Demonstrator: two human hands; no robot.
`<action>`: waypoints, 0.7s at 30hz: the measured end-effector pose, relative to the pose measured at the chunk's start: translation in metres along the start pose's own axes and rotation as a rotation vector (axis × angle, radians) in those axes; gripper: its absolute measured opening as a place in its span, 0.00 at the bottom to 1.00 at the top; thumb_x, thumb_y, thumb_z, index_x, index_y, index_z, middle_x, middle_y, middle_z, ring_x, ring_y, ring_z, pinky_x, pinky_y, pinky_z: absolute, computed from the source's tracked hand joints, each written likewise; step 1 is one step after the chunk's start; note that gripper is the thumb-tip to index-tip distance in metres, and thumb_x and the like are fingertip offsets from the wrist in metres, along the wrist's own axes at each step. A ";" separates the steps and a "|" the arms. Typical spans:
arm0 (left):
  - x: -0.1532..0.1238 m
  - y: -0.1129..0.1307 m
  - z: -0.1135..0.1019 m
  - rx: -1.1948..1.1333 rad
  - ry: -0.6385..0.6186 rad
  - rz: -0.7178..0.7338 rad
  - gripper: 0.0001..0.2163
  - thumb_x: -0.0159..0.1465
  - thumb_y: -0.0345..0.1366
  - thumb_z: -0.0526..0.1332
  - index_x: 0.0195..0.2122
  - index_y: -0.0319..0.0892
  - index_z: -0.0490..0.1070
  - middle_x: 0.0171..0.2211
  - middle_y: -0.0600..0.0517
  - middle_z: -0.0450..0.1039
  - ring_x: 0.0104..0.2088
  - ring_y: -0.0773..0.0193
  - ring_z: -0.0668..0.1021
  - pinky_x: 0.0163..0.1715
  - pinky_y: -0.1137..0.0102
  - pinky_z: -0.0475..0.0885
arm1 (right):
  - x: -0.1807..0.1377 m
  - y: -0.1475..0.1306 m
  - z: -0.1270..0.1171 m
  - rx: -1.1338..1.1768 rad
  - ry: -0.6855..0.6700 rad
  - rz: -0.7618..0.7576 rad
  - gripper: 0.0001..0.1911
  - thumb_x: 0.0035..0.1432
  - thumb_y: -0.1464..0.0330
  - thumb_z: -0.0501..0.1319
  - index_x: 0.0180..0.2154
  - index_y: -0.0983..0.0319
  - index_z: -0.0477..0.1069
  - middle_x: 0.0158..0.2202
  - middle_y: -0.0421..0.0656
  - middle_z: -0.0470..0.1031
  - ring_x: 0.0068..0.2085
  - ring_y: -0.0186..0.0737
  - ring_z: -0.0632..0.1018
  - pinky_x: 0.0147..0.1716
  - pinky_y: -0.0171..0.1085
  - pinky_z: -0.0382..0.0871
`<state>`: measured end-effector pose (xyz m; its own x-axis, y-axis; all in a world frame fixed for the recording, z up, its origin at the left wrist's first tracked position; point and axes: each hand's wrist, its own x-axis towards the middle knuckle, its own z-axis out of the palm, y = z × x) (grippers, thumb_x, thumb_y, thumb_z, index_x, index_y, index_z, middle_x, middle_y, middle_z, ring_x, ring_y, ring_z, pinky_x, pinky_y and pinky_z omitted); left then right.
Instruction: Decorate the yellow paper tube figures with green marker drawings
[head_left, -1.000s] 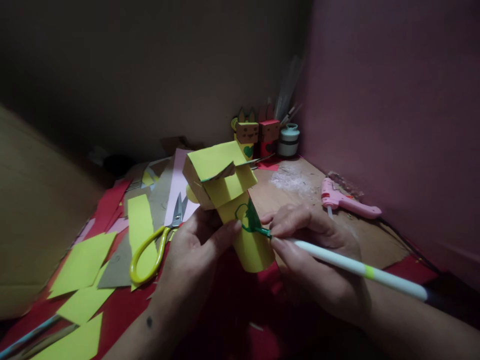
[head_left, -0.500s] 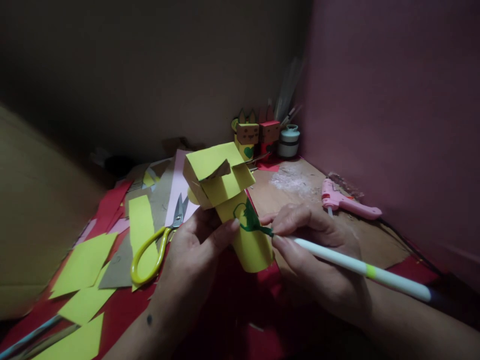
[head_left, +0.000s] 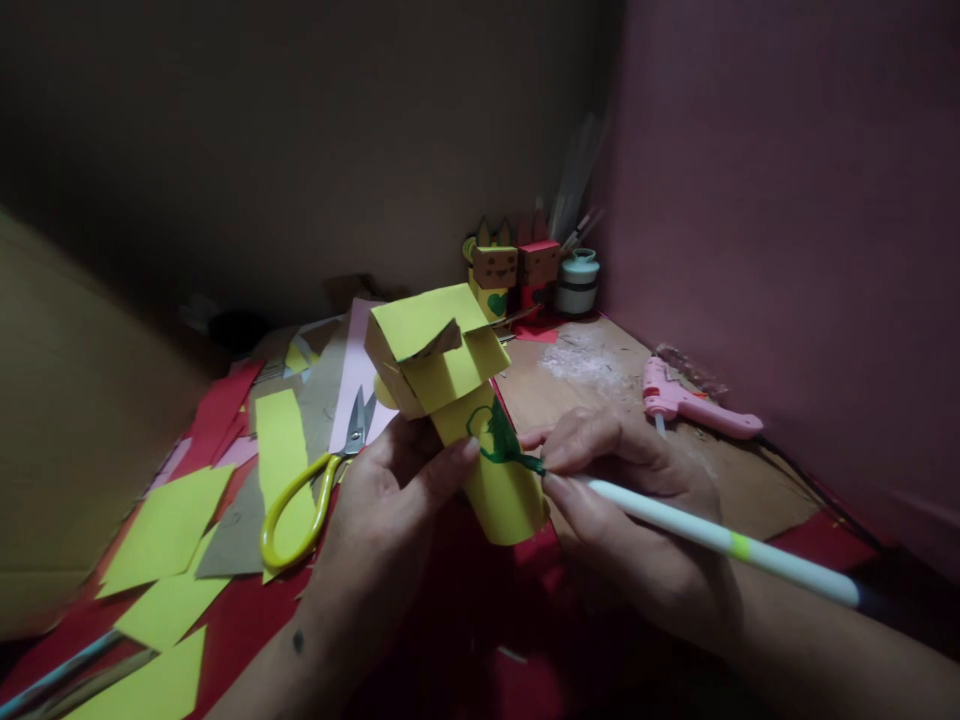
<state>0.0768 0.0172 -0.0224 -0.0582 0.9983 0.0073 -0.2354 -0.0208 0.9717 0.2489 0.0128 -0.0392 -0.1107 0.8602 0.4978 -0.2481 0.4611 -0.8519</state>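
My left hand (head_left: 409, 495) is closed around a yellow paper figure (head_left: 510, 510), its thumb on the front and the other fingers hidden behind. The figure has a cylinder body and a tilted box head with a torn-looking cardboard flap. A green heart (head_left: 501, 440) on the body is partly coloured in, with its left side only outlined. In my right hand (head_left: 630, 510) a white paintbrush (head_left: 682, 520) is pinched close to its green-covered tip. That tip touches the heart's lower right edge.
Yellow-handled scissors (head_left: 322, 500) lie left of my hands among yellow paper pieces (head_left: 169, 525) and red paper (head_left: 225, 415). A pink glue gun (head_left: 694, 405) rests at right, its cord trailing. At the back stand two finished-looking box-headed figures (head_left: 495, 270) and a pale blue jar (head_left: 577, 282).
Almost nothing differs. Both hands, the figure and the brush stay in nearly the same place, with the brush tip still on the heart.
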 end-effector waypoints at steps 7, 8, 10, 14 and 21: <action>-0.002 -0.002 -0.001 0.024 0.009 -0.003 0.19 0.58 0.42 0.77 0.48 0.43 0.80 0.45 0.44 0.85 0.51 0.44 0.83 0.49 0.59 0.80 | 0.000 0.001 0.000 -0.035 -0.049 -0.029 0.07 0.66 0.72 0.64 0.38 0.52 0.75 0.29 0.38 0.75 0.23 0.35 0.71 0.25 0.36 0.70; -0.002 -0.002 -0.001 0.028 0.013 -0.003 0.19 0.57 0.42 0.77 0.48 0.43 0.80 0.45 0.44 0.85 0.51 0.44 0.83 0.50 0.58 0.80 | 0.000 0.000 0.001 -0.031 -0.050 -0.022 0.08 0.66 0.72 0.64 0.38 0.52 0.75 0.29 0.37 0.75 0.23 0.35 0.71 0.25 0.36 0.70; -0.002 -0.002 -0.001 0.036 0.015 -0.003 0.19 0.57 0.43 0.77 0.47 0.43 0.80 0.45 0.44 0.85 0.51 0.44 0.83 0.51 0.58 0.79 | 0.001 0.000 0.001 -0.020 -0.045 -0.008 0.08 0.66 0.72 0.64 0.37 0.51 0.74 0.26 0.37 0.74 0.24 0.36 0.72 0.25 0.36 0.70; -0.002 -0.002 -0.001 0.042 0.005 -0.011 0.18 0.58 0.43 0.77 0.47 0.43 0.80 0.46 0.44 0.85 0.52 0.43 0.83 0.53 0.57 0.78 | 0.000 0.001 0.001 -0.043 -0.033 -0.012 0.08 0.65 0.72 0.64 0.37 0.52 0.74 0.24 0.36 0.71 0.25 0.37 0.73 0.25 0.36 0.71; -0.001 -0.003 -0.002 0.029 0.007 -0.019 0.19 0.58 0.43 0.76 0.49 0.43 0.79 0.48 0.44 0.84 0.54 0.43 0.82 0.54 0.56 0.78 | 0.000 0.001 0.001 -0.044 -0.041 0.004 0.07 0.65 0.72 0.65 0.37 0.52 0.74 0.26 0.37 0.73 0.23 0.35 0.72 0.25 0.36 0.71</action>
<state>0.0757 0.0159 -0.0260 -0.0604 0.9981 -0.0128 -0.2078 0.0000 0.9782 0.2477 0.0128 -0.0396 -0.1513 0.8526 0.5001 -0.2048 0.4679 -0.8597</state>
